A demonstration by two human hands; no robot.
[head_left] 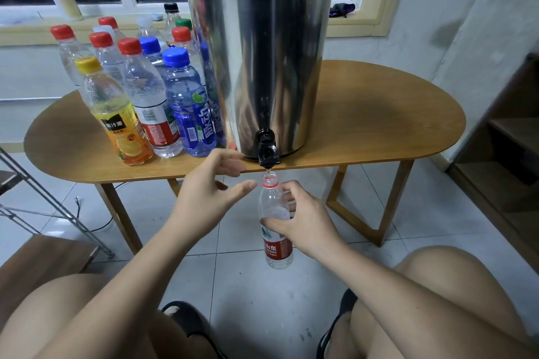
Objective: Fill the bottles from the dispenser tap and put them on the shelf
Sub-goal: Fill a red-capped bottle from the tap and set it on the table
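A tall steel dispenser (262, 46) stands on the wooden table (379, 119), its black tap (267, 150) hanging over the front edge. My right hand (303, 221) grips a clear uncapped bottle (275, 245) with a red label, held upright with its mouth just under the tap. My left hand (210, 186) hovers with relaxed fingers left of the tap and the bottle neck, holding nothing. Several capped bottles (145, 90) stand grouped on the table to the dispenser's left.
A wooden shelf unit (507, 137) stands at the right wall. A metal rack (43, 207) and a brown board sit at the lower left. My knees and dark shoes are over the tiled floor (256, 300). A window sill runs behind the table.
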